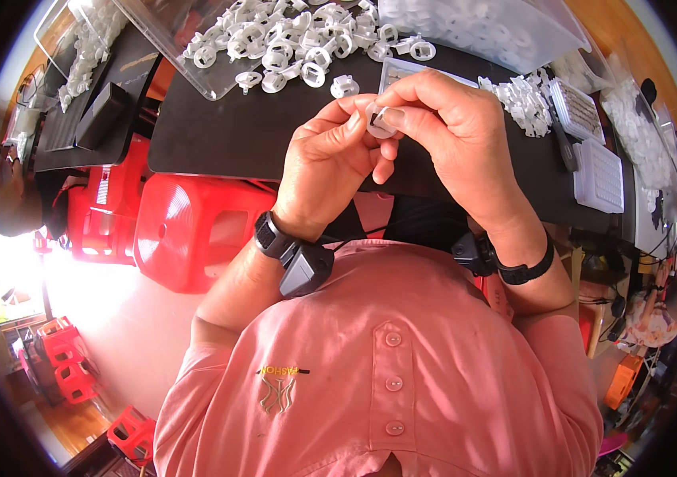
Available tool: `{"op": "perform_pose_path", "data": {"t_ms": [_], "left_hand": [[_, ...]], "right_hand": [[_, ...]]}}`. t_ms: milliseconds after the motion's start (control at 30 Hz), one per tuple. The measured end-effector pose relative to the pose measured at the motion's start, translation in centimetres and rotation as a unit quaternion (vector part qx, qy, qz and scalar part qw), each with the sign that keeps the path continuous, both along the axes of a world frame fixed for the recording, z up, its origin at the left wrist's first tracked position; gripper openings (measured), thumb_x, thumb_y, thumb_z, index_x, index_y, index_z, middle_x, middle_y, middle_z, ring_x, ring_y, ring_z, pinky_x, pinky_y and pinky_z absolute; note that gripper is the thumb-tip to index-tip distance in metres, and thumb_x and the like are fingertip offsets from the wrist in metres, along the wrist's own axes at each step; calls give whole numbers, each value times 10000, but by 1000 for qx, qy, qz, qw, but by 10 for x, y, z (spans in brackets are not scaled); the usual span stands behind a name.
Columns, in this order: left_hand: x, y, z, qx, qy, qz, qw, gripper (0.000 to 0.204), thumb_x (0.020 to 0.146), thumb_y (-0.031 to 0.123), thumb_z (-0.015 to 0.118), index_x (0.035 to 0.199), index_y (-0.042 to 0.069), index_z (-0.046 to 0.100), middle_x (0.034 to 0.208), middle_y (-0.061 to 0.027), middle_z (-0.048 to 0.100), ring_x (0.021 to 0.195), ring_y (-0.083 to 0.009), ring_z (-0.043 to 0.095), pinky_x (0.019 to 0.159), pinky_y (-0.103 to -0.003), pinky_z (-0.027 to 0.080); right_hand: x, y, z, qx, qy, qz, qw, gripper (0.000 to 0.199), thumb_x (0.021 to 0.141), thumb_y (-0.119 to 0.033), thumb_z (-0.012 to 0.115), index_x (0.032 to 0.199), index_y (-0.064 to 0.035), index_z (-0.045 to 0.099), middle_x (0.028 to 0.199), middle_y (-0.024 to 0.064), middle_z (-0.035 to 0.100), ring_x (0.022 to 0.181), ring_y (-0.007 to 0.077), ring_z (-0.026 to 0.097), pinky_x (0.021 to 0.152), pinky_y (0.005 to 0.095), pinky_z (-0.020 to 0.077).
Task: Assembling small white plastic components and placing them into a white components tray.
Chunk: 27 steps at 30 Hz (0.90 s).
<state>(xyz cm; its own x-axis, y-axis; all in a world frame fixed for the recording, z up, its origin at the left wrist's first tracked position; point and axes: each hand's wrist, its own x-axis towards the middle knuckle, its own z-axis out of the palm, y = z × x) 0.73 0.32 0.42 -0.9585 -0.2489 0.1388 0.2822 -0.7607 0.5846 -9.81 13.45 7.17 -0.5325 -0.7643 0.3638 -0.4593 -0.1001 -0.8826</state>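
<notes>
Above the near edge of the black table (219,135), my two hands meet at one small white plastic ring part (376,127). My left hand (322,159) pinches its left side between thumb and fingertips. From the right, my right hand (458,131) presses thumb and index finger against the same part; whether something tiny sits between those fingertips is hidden. A single white ring part (344,87) lies just beyond my left fingers. Farther back spreads a heap of similar white ring parts (279,48). Partly behind my right hand is a shallow pale tray (390,73).
A see-through bin (498,36) of white parts stands at the back right. Near it lie small white plastic pieces (523,103), a black-handled tool (564,147) and two white gridded trays (599,176). Red stools (183,230) stand left. Another person (661,314) is far right.
</notes>
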Motion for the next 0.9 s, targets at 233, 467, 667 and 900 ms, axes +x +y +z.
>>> {"op": "perform_pose_path", "data": {"t_ms": [233, 467, 667, 900], "left_hand": [[-1, -1, 0, 2, 2, -1, 1000, 297, 1039, 173, 528, 1224, -53, 579, 1019, -144, 660, 805, -223, 642, 626, -326, 512], [-1, -1, 0, 9, 5, -1, 1000, 278, 1040, 155, 523, 1209, -56, 584, 1012, -144, 653, 797, -231, 647, 609, -327, 529], [0, 1, 0, 8, 1, 2, 1000, 265, 1039, 157, 525, 1199, -45, 588, 1009, -143, 653, 796, -227, 647, 595, -331, 527], [1, 0, 0, 10, -7, 0, 1000, 244, 1035, 160, 536, 1178, -31, 590, 1012, -157, 655, 796, -218, 649, 589, -334, 521]], "right_hand": [[-5, -4, -8, -12, 101, -8, 995, 84, 841, 47, 629, 897, -6, 663, 793, 123, 664, 693, 258, 673, 608, 337, 510], [-9, -5, -12, -42, 241, -19, 969, 139, 831, 21, 664, 939, -64, 685, 810, 95, 632, 670, 274, 650, 583, 362, 501], [-7, -1, -12, -17, 278, -29, 960, 105, 876, 10, 698, 980, -6, 689, 803, 54, 633, 705, 155, 649, 613, 268, 512], [-16, -8, -6, -3, 97, 57, 994, 76, 873, -5, 667, 942, -38, 664, 816, 72, 637, 621, 189, 673, 576, 302, 521]]}}
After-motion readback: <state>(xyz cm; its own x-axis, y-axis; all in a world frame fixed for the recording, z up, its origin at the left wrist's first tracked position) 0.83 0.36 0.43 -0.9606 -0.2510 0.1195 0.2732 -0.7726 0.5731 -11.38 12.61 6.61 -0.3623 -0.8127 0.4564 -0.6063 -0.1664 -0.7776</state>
